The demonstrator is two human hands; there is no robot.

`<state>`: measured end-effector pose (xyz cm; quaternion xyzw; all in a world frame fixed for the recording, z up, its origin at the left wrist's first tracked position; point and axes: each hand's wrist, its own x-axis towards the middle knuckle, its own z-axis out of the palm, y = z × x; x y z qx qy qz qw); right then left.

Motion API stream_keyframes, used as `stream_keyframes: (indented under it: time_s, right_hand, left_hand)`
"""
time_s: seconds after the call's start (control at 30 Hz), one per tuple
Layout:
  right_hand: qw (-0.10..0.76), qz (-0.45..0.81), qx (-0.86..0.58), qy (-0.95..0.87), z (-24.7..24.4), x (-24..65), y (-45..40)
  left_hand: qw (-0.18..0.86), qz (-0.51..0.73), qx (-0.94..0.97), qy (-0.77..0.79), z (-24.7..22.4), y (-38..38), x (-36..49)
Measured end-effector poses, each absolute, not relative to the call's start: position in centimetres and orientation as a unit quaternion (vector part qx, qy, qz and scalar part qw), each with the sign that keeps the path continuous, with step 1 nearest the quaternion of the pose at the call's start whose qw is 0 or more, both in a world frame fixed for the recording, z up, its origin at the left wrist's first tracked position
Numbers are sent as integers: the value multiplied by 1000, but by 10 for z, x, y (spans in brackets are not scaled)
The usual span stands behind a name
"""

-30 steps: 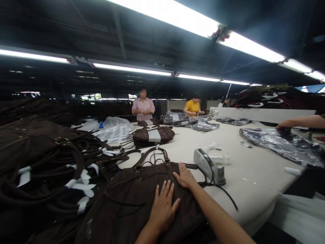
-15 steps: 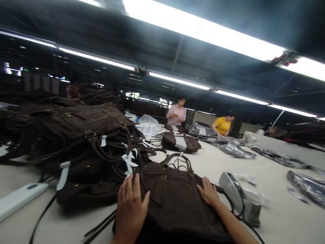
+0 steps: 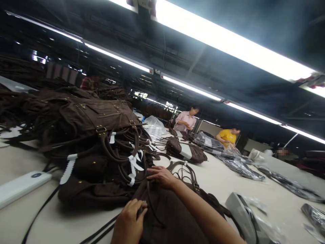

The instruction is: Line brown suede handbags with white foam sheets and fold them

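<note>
A dark brown handbag [image 3: 172,210] lies right in front of me, its looped handles pointing away. My left hand [image 3: 130,218] is at the bag's left side, with dark material pinched between thumb and fingers; it looks like the bag's edge. My right hand [image 3: 162,177] reaches across the bag to its upper left corner, by the handle base. Its fingers stretch left and touch the bag, and the thumb is partly hidden. A thin dark cord hangs down the bag between both hands. The right forearm covers much of the bag's right side.
Left of the bag rises a heap of brown handbags [image 3: 96,118] with white toothed tags [image 3: 68,169]. A white flat device [image 3: 25,186] lies far left; a grey device [image 3: 240,211] stands at right. Plastic-wrapped bags [image 3: 241,166] lie farther off, near two people at work.
My right hand has crossed from the bag's right side to its upper left corner. My left hand has gone from flat and spread to pinching. The view has shifted slightly.
</note>
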<state>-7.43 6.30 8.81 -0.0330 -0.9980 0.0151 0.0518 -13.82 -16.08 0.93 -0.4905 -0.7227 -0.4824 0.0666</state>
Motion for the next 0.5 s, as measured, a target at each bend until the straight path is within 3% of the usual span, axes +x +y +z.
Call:
stream_keyframes:
  time_s: [0.1,0.17,0.37,0.5]
  right_hand:
    - [34,47,-6,-998,86,-83,73]
    - [36,52,-7,-998,91,-72,78]
    - [22,12,1,-1000,114,-25,72]
    - [1,6,-14,-1000,116,-13,62]
  left_hand:
    - [225,-520,-516,-643,-28,-163,-140]
    - [276,-512,-494,-646,-34,-165,-136]
    - [178,-423,-491,-740,11,-172,-113]
    - [249,-407,-518,-710,17,-176,-102]
